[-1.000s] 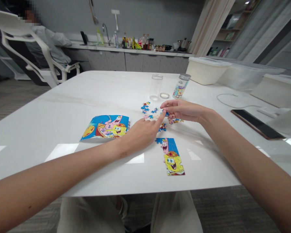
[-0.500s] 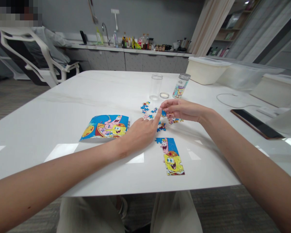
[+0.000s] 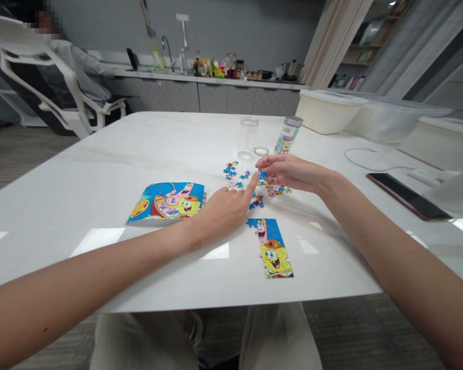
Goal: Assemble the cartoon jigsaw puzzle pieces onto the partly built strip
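Loose puzzle pieces (image 3: 256, 201) lie in a scattered group at the middle of the white table. My left hand (image 3: 229, 208) reaches to them with its index finger stretched out; the other fingers are curled under and partly hidden. Over the right part of the group, my right hand (image 3: 287, 172) has its fingers bent round a small blue puzzle piece (image 3: 263, 177). Nearer to me lies a joined strip of puzzle (image 3: 274, 251) with a pink and a yellow cartoon figure. A picture sheet (image 3: 170, 201), slightly curved, rests left of my left hand.
Behind the pieces stand a clear jar (image 3: 248, 137), its lid (image 3: 261, 151) and a printed canister (image 3: 287, 136). A phone (image 3: 409, 196), cable and plastic bins (image 3: 332, 110) are on the right. A person (image 3: 81, 67) sits at the far left.
My right hand has shifted slightly up, and its fingertips are now a little apart from my left index finger. More of the blue piece shows between the hands.
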The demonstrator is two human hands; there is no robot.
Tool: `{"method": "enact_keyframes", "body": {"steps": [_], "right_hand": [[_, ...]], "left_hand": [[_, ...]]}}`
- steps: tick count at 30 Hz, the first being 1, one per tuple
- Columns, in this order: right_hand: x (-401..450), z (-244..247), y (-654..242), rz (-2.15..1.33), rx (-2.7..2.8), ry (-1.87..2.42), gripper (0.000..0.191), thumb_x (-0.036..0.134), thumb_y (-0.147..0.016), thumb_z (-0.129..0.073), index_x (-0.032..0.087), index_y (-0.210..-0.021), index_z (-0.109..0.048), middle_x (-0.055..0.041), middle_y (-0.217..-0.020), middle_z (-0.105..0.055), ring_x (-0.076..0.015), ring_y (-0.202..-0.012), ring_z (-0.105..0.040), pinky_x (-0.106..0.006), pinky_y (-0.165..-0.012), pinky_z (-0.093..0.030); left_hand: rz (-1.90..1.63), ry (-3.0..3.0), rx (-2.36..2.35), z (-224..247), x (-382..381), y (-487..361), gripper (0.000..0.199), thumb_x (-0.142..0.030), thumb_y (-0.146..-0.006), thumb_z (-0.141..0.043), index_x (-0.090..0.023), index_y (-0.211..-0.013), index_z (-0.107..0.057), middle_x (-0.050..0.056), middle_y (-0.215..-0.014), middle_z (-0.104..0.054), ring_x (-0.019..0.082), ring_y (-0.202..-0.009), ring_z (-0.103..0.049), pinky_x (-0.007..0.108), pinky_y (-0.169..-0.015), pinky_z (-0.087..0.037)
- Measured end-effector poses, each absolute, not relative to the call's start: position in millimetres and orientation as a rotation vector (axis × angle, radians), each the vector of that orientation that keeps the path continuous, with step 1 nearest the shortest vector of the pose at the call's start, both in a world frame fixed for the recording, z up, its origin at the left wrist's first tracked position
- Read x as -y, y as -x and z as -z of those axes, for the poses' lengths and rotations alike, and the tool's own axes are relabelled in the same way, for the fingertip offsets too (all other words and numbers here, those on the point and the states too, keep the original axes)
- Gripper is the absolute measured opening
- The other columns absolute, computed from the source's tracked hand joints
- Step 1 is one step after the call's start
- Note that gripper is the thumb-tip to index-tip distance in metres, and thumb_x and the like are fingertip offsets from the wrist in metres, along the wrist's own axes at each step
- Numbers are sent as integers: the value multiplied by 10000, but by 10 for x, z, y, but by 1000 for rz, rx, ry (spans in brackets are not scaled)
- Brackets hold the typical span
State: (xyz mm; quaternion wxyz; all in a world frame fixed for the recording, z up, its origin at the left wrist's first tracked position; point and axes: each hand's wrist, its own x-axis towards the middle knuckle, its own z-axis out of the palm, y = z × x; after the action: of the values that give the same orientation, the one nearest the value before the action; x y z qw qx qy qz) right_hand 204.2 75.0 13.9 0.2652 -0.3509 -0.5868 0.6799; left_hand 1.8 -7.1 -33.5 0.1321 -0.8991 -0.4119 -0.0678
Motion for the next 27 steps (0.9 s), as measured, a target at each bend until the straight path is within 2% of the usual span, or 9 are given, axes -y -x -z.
{"method": "enact_keyframes", "body": {"steps": [10, 18, 27], "right_hand": [[-768, -127, -2065, -1855, 1591, 956, 190, 122, -748, -722, 154, -923, -656, -22, -824, -593, -74, -632, -525, -180, -545, -492], [-757, -135, -2072, -1872, 1643, 953, 201, 145, -728, -753, 156, -898, -646, -18, -804, -595, -86, -647, -539, -188, -544, -504], [-767, -119, -2071, -1930, 1698, 912, 165, 162, -768, -730, 160, -916, -658, -10, -791, -595, -85, -659, -547, -189, -565, -499]], "left_hand": [[160, 2614, 1192, 330, 71, -18, 798, -68, -891, -355, 14, -1476, 183, 100, -861, -715, 190, -750, -651, 309, -693, -421], [137, 2620, 1200, 316, 72, -22, 716, -102, -934, -339, 14, -1498, 86, 123, -925, -716, 190, -804, -666, 304, -727, -410], [153, 2613, 1202, 313, 76, -23, 731, -106, -933, -324, 24, -1486, 136, 124, -903, -721, 197, -776, -668, 315, -715, -427]]}}
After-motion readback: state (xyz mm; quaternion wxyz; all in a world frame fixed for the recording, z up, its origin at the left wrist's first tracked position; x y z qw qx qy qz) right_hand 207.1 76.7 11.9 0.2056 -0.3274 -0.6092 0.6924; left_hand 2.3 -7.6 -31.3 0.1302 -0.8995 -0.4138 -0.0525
